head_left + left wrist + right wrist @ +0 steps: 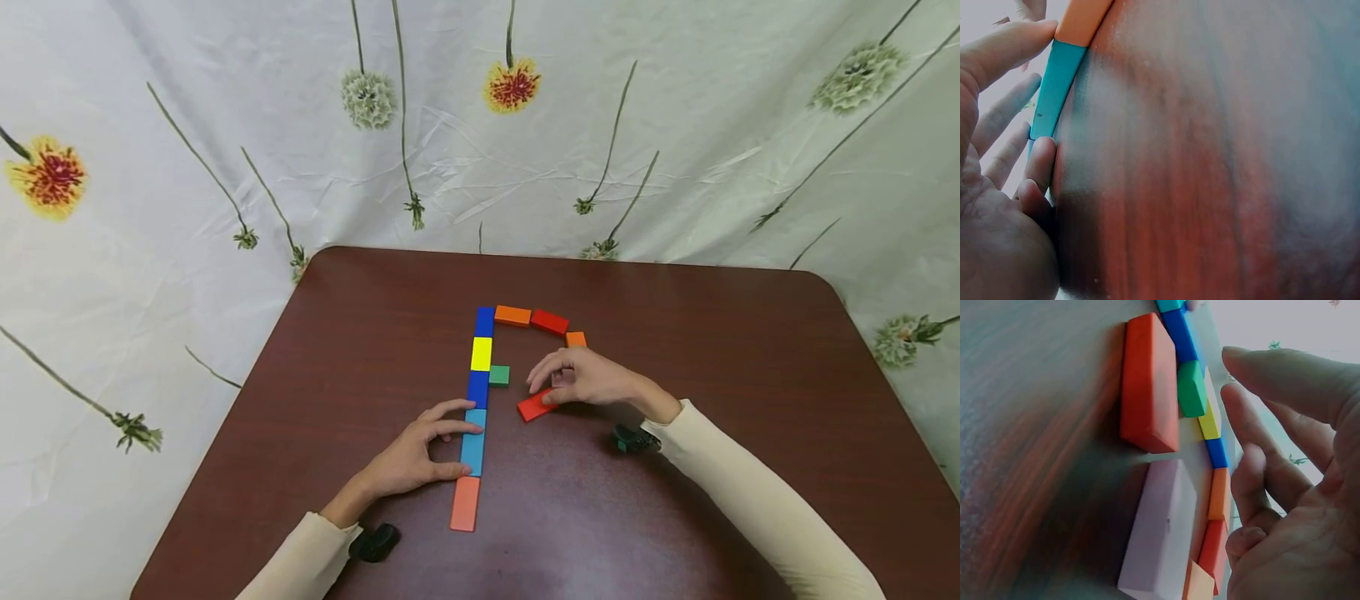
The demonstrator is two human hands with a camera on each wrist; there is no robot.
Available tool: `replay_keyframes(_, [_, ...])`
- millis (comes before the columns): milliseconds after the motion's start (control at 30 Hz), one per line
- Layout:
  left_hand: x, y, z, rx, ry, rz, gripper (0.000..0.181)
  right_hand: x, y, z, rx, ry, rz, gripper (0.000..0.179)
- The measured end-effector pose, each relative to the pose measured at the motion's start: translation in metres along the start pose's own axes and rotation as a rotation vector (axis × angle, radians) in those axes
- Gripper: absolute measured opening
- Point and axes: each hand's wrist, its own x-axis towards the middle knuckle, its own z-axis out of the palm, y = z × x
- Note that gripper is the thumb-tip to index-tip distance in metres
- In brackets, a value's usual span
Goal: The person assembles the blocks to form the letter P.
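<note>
My left hand point(408, 454) rests its spread fingertips along a light blue block point(472, 454), thumb near where it meets a salmon block point(465, 504). In the head view, my right hand point(588, 377) hovers over a red block point(534, 407), its fingers loosely bent. The right wrist view shows a gap between those fingers and the red block. Beside that block lies a lilac block point(1163, 531), mostly hidden by the hand in the head view. A green block point(498, 376) touches the straight column's right side.
Above the light blue block, the column continues with a dark blue block point(477, 388), a yellow block point(482, 354) and another blue block point(485, 322). An orange block point(513, 316), a red one point(551, 322) and another orange one point(576, 339) curve rightward on the brown table point(360, 333).
</note>
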Motion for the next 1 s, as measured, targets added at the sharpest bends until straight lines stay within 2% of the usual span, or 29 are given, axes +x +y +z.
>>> replay_keyframes(200, [-0.001, 0.000, 0.000, -0.007, 0.002, 0.000, 0.047, 0.002, 0.004, 0.003, -0.106, -0.005, -0.049, 0.011])
replay_keyframes(400, [-0.001, 0.000, 0.001, -0.014, 0.000, -0.001, 0.047, 0.004, 0.005, 0.007, -0.121, -0.051, -0.033, 0.007])
replay_keyframes(1000, [-0.001, 0.000, 0.001, -0.011, 0.002, 0.016, 0.047, 0.001, 0.006, 0.015, -0.224, -0.043, -0.042, 0.013])
